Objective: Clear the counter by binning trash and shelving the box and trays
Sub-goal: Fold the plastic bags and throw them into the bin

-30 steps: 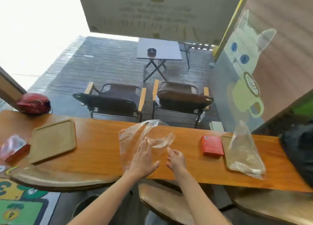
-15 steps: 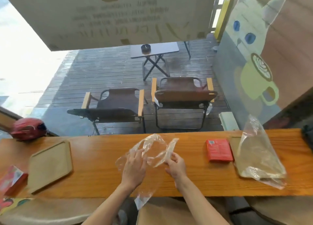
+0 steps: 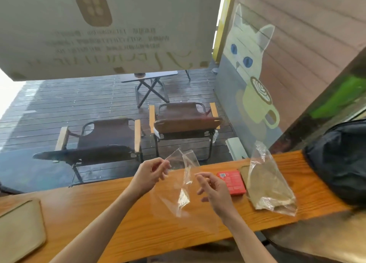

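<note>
A clear plastic bag (image 3: 185, 180) hangs in the air above the wooden counter (image 3: 122, 213). My left hand (image 3: 151, 173) pinches its upper left corner. My right hand (image 3: 214, 189) has curled fingers just right of the bag; whether it grips the plastic is unclear. A red box (image 3: 232, 182) lies flat on the counter right of my hands. Beside it a second clear plastic bag (image 3: 269, 183) stands crumpled on a tan tray (image 3: 244, 172). Another tan tray (image 3: 18, 229) lies at the counter's left end.
A black bag (image 3: 340, 159) sits at the counter's right end against the wall. Beyond the window are two folding chairs (image 3: 178, 122) and a small table on a wooden deck. Stool seats (image 3: 316, 237) stand below the counter's near edge.
Both hands have lifted the clear bag off the counter and pulled it upright. The view has swung right, so the left tray is mostly cut off and the black bag appears.
</note>
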